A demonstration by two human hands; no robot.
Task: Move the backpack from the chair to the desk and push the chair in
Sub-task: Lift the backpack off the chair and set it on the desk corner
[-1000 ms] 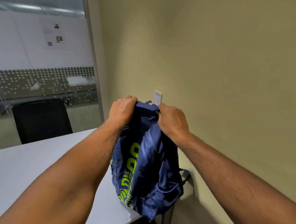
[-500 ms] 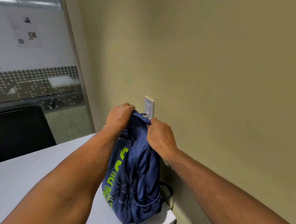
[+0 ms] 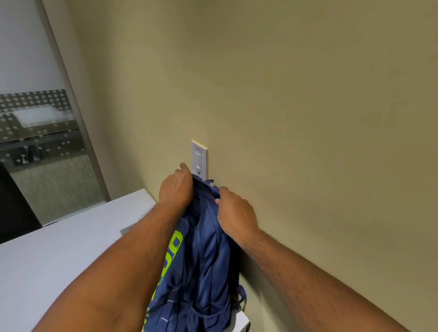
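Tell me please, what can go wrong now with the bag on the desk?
The backpack stands upright at the desk corner, its base close to the near edge; it may slump or slide off once the left hand and right hand let go. Its top sits right under the wall switch, so it could bump that.

We see a navy backpack (image 3: 204, 277) with lime lettering standing upright on the corner of a white desk (image 3: 52, 266), against a beige wall (image 3: 312, 108). The left hand (image 3: 176, 191) rests on its top; the right hand (image 3: 235, 213) pinches the fabric there. A white wall switch (image 3: 199, 158) sits just above.
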